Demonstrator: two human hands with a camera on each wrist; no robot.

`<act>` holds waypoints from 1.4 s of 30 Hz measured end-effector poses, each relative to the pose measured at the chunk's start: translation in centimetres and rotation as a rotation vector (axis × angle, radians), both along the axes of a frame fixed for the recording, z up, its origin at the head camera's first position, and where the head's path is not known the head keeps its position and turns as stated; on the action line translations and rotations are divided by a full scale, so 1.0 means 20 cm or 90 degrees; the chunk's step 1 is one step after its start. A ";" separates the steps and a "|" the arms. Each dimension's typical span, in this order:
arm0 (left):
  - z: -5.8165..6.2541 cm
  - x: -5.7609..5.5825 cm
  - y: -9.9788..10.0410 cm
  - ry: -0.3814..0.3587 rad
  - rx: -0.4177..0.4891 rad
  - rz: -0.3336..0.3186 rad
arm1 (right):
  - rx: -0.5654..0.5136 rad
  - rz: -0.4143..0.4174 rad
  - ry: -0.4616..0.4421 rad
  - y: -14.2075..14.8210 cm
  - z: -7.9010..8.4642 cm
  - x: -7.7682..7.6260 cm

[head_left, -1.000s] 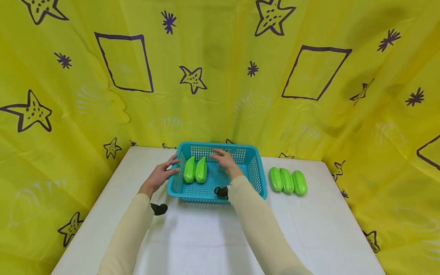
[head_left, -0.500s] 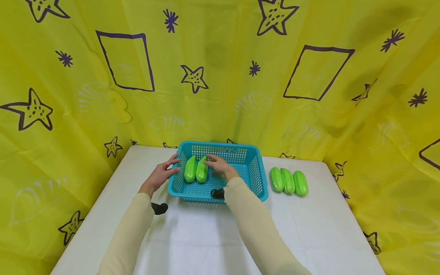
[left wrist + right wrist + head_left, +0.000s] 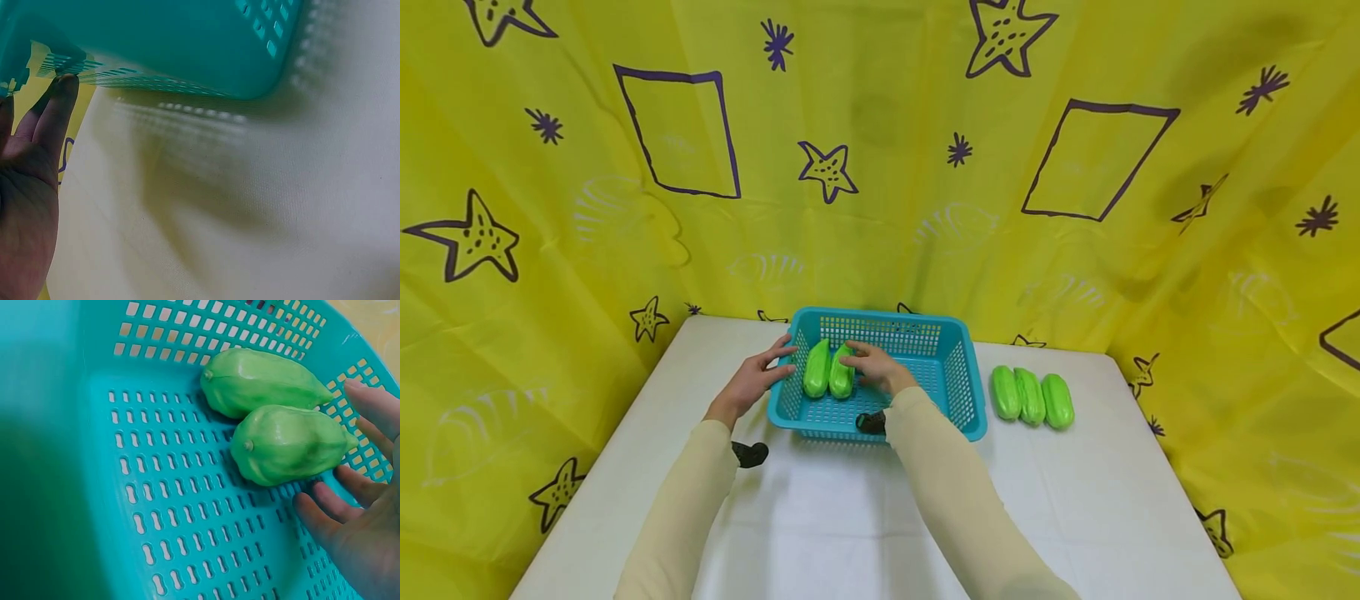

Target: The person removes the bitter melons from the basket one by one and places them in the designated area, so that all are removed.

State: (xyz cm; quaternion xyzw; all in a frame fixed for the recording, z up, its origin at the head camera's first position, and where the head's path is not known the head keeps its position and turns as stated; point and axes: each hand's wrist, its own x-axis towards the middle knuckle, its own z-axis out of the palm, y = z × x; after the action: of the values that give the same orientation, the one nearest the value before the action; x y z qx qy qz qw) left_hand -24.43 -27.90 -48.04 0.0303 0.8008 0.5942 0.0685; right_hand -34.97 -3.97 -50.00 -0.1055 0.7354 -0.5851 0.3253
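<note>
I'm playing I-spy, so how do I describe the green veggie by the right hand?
On the white table, find the blue basket. Inside, on the left, two green vegetables lie side by side. Yours is the right vegetable, closest to the right hand.

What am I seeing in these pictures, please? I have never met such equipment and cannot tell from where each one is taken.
No robot is here: these are a person's two bare hands. The wide picture comes from a camera on the head, looking forward and down; the two close ones come from a camera on each wrist.

On the white table stands a blue basket with two green vegetables inside; three similar ones lie on the table to its right.

The left hand rests on the basket's left rim. The right hand is inside the basket, fingers spread beside the right-hand vegetable. Neither hand appears to lift anything; whether the right one touches its vegetable is unclear.
</note>
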 end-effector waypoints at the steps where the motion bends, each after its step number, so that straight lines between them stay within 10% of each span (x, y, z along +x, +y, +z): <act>1: 0.00 0.00 0.00 -0.001 -0.001 0.001 | -0.003 0.002 -0.006 0.00 0.00 0.00; 26: 0.02 0.01 0.01 -0.002 0.002 0.006 | 0.074 0.086 -0.023 -0.02 -0.01 0.00; 42: 0.02 0.01 0.01 -0.006 -0.009 0.008 | 0.149 -0.033 0.061 0.03 -0.03 0.00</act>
State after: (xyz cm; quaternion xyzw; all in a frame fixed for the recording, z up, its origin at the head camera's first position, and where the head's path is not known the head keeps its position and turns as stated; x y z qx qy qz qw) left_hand -24.28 -27.63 -47.66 0.0219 0.8049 0.5890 0.0684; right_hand -35.05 -3.34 -50.61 -0.0756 0.8159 -0.4977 0.2844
